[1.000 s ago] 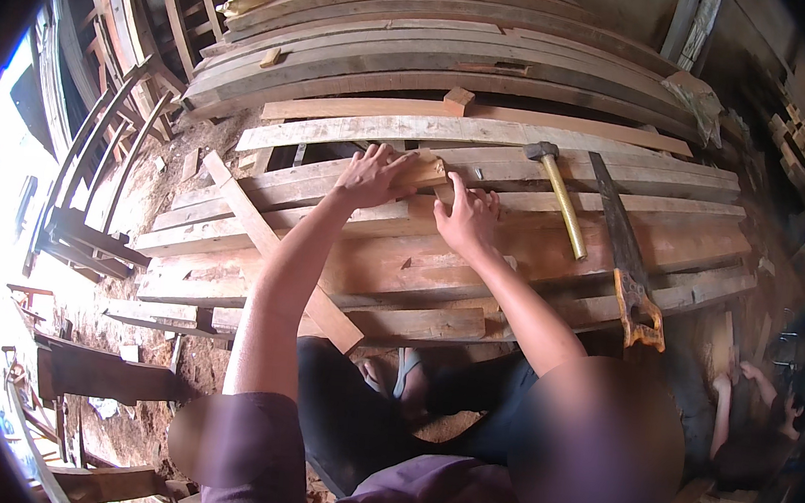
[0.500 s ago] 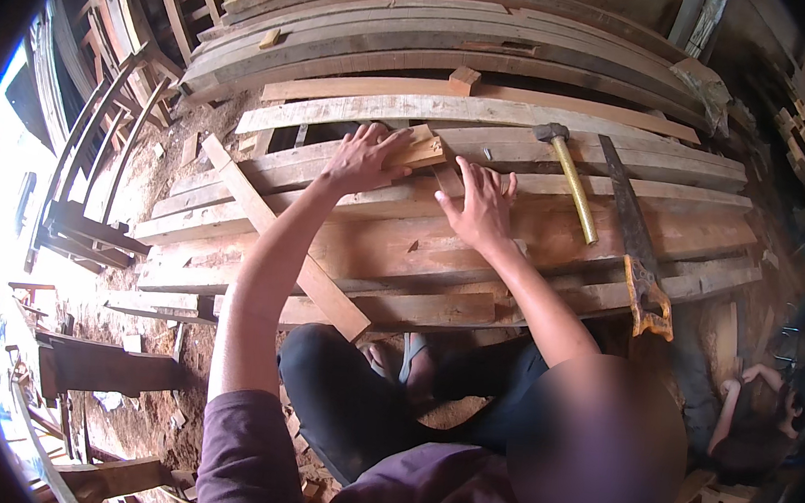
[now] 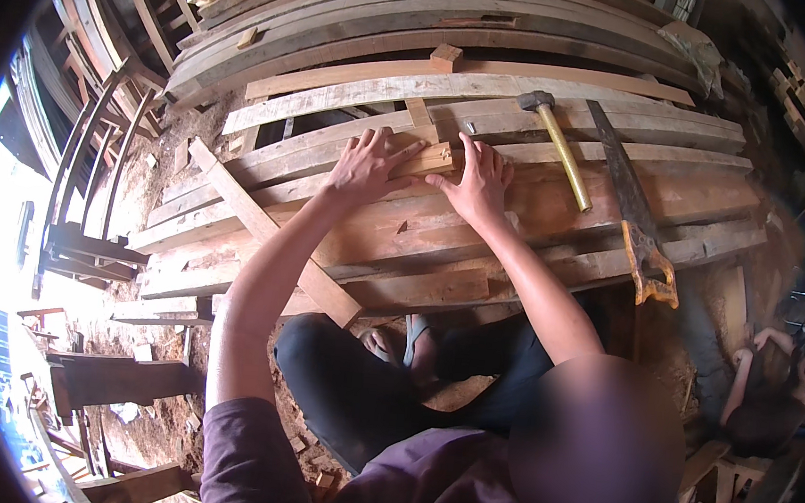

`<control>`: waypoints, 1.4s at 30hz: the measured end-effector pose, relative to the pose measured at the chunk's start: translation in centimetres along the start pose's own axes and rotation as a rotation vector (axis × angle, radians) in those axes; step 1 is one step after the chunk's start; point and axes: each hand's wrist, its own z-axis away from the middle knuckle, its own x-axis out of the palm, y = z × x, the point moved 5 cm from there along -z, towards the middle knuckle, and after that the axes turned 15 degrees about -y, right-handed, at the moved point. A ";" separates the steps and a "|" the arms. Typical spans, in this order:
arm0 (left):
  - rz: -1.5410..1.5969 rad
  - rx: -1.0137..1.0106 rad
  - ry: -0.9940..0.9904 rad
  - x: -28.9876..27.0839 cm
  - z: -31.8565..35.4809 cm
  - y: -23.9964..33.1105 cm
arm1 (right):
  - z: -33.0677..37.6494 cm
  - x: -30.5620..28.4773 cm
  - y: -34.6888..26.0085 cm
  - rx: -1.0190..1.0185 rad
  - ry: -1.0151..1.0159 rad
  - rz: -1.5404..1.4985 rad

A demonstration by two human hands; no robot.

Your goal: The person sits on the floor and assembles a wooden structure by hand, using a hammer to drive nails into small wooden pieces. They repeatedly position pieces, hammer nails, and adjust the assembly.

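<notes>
A short, light wooden block (image 3: 429,160) lies on the long timbers in front of me. My left hand (image 3: 363,170) is over its left part, fingers spread on top and thumb along the near side. Part of the block is hidden under that hand. At the block's right end is my right hand (image 3: 477,180), its fingers pointing away and apart and its thumb close to the block's near edge. Past the block, a narrow wooden strip (image 3: 420,113) crosses a gap between timbers. A small metal piece (image 3: 470,127) lies near it.
A hammer (image 3: 561,155) with a yellow handle and a handsaw (image 3: 623,184) with a worn orange grip lie to the right. A plank (image 3: 254,216) slants across the timbers at left. Stacked boards (image 3: 361,54) fill the far side. Another person (image 3: 769,394) sits at far right.
Both hands and the wooden block have come nearer to me across the timbers. More of the narrow strip behind the block shows. The view has shifted slightly.
</notes>
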 end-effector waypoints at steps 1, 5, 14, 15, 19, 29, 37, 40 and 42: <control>-0.006 -0.002 0.012 0.0 0.0 0.0 | -0.1 0.1 0.0 0.023 -0.036 -0.016; -0.003 0.007 -0.002 -0.1 0.0 -0.5 | -0.7 0.2 0.4 0.113 -0.179 -0.073; 0.039 0.023 -0.125 0.3 -1.2 -2.1 | -1.1 1.1 0.6 0.144 -0.239 -0.042; 0.021 0.019 -0.114 0.5 -1.1 -2.1 | -1.1 1.5 0.8 0.159 -0.275 -0.069; 0.015 0.010 -0.095 1.2 -1.0 -2.0 | -1.0 1.8 1.1 0.140 -0.182 -0.046; 0.035 0.059 -0.028 1.8 -2.1 -3.4 | 0.0 0.8 -0.2 0.036 0.138 0.084; 0.026 0.111 0.033 2.0 -2.4 -3.7 | -1.6 2.2 2.5 -0.073 -0.069 0.060; -0.006 0.054 0.042 2.1 -2.1 -3.1 | -1.2 2.5 1.8 -0.045 -0.037 0.052; -0.027 0.111 0.118 1.8 -2.2 -2.4 | -0.9 2.3 0.8 -0.076 0.026 0.082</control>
